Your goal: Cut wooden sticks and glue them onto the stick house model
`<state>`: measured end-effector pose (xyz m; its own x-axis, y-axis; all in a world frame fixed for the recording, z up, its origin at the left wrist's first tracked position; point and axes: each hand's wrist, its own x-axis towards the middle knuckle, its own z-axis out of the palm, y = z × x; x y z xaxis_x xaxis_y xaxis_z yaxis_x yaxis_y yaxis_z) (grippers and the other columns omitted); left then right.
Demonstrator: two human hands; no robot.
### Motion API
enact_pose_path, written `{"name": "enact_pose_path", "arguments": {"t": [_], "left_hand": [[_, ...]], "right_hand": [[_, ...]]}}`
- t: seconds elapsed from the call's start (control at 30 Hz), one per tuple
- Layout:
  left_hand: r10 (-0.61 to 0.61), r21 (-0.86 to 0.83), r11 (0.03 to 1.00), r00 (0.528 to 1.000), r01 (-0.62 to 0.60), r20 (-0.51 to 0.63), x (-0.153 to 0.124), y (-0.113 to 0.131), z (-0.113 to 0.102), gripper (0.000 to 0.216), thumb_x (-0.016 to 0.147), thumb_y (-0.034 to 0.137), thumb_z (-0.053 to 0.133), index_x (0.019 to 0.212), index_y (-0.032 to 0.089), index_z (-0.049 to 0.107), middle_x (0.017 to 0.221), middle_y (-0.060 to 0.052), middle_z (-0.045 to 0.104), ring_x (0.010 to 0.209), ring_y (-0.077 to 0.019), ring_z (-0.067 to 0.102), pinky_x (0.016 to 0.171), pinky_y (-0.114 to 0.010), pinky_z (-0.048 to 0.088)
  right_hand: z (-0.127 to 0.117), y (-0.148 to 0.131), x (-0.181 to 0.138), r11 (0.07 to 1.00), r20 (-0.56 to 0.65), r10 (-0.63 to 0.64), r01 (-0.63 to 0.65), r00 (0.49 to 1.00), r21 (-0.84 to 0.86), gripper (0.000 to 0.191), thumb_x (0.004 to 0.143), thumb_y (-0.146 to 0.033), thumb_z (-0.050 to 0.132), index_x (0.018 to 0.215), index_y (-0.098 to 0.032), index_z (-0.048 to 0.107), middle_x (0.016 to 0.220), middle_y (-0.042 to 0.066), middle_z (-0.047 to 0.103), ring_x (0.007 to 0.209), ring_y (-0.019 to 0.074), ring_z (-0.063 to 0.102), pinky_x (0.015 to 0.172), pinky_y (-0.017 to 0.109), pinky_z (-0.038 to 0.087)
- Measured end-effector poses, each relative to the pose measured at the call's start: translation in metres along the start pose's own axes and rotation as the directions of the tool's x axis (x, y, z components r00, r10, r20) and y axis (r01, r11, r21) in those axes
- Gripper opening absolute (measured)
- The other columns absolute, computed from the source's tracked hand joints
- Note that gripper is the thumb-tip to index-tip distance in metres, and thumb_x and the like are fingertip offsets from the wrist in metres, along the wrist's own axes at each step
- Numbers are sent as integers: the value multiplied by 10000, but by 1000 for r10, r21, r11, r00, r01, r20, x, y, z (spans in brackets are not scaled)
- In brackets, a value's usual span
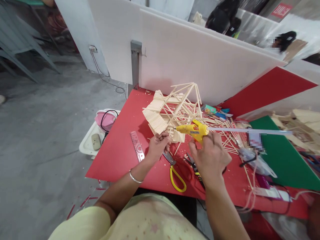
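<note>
My right hand (209, 156) is closed around a yellow glue gun (193, 129), nozzle pointing left, a clear glue stick (247, 131) jutting out to the right. The nozzle sits at the lower edge of a house model made of thin wooden sticks (172, 110) on the red table (120, 150). My left hand (158, 145), a bangle on its wrist, pinches the model's lower panel next to the nozzle. Yellow-handled scissors (175, 173) lie between my hands.
A metal ruler (136, 146) lies left of my left hand. Loose sticks (230, 138), small packets and cables crowd the right side. A green sheet (282, 156) lies far right. White partition boards (190, 56) stand behind. A white tray (91, 141) with a pink item sits below left.
</note>
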<state>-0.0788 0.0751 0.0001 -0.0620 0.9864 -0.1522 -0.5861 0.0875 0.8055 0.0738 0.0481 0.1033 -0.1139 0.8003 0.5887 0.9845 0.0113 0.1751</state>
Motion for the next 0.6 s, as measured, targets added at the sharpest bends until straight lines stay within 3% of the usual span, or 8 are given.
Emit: {"name": "enact_pose_path", "arguments": {"t": [0.6], "left_hand": [[2,33,999,1000,-2,-2,-1,-1,0,443,720,492,809,910,145,612,612,35,626,367,-74,519,328,-192,385]], "right_hand": [[0,-5,1,999,-13,-36,35,999,-40,222,936,-300,541,1046,-158,671,1044,44,650,640,112,475,556,284,244]]}}
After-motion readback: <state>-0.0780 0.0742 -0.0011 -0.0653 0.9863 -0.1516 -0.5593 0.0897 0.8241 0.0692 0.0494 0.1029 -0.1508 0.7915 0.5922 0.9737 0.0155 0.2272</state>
